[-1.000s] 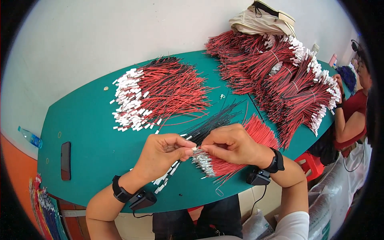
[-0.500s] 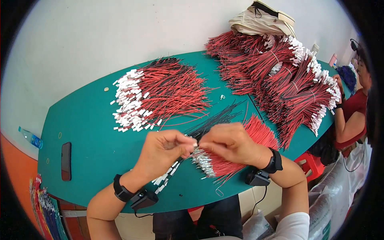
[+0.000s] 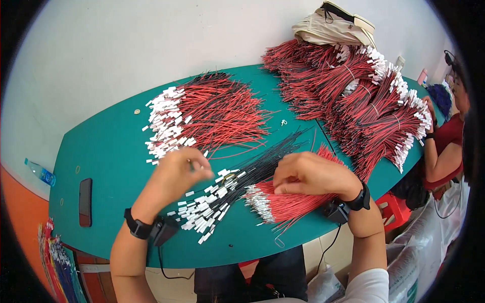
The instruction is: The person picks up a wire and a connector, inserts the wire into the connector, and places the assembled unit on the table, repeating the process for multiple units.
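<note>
My left hand (image 3: 179,174), smeared by motion, is over the white-connector end of a spread of red and black wires (image 3: 222,118). Its fingers are bent, and whether anything is in them does not show. My right hand (image 3: 313,174) hovers over a bundle of red wires (image 3: 295,202) with silvery tips, its fingers curled together and the fingertips turned down. What those fingers hold, if anything, is hidden. Between my hands lies a fan of black wires (image 3: 252,169) with white connectors (image 3: 207,207) on their near ends.
Tied bundles of red and black wires (image 3: 353,101) cover the table's right side, a beige bag (image 3: 333,28) behind them. A phone (image 3: 86,202) and a plastic bottle (image 3: 40,171) are at the left. A person in red (image 3: 447,146) sits at the right.
My hands were together, pinching at a small white piece; now they are apart. The left has gone left toward the spread wires, the right slightly right, uncovering the black wires' white connectors.
</note>
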A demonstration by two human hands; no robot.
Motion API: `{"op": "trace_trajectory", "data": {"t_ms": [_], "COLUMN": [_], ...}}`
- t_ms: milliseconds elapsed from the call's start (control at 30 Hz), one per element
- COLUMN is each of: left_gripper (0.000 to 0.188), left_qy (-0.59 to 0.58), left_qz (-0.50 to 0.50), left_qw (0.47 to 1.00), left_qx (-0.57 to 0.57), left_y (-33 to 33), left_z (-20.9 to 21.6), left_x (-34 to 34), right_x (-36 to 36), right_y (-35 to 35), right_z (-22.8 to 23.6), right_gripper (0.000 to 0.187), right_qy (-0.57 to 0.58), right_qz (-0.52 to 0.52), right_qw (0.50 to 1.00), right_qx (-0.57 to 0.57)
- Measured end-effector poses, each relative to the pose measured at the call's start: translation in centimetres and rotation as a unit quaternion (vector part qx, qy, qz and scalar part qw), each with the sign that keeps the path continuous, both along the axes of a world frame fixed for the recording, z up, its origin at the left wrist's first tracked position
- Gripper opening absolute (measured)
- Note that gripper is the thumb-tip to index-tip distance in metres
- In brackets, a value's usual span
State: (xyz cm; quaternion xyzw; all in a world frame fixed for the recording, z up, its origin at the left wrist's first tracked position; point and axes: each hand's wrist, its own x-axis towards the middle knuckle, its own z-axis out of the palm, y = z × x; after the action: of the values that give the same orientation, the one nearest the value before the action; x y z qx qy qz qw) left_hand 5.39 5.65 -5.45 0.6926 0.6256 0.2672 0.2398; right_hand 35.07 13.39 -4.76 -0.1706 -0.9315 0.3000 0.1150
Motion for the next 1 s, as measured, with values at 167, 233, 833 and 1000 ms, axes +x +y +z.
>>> {"op": "trace_trajectory", "data": {"t_ms": [167, 233, 833, 1000], "left_gripper": [0.019, 0.017, 0.010, 0.008], "left_qy": [0.035, 0.050, -0.023, -0.043], "left_qz": [-0.069, -0.065, -0.053, -0.064], "left_qw": [0.993, 0.994, 0.997, 0.993], "left_qx": [-0.091, -0.074, -0.053, -0.088], "left_y": [-1.7, -1.8, -1.1, -1.2], "left_z": [-0.1, -0.2, -0.4, -0.2], "left_x": [2.9, 3.2, 3.4, 3.2], "right_x": [-0.7, -0.7, 0.1, 0.2], "right_y": [-0.3, -0.2, -1.1, -1.1], "right_z": [-0.8, -0.8, 0.7, 0.1], "right_gripper": [0.013, 0.013, 0.007, 0.009], "right_qy": [-0.039, -0.028, 0.077, 0.123], "right_qz": [0.035, 0.042, -0.063, -0.062], "right_qw": [0.996, 0.996, 0.985, 0.985], "right_qx": [-0.075, -0.074, -0.142, -0.102]}}
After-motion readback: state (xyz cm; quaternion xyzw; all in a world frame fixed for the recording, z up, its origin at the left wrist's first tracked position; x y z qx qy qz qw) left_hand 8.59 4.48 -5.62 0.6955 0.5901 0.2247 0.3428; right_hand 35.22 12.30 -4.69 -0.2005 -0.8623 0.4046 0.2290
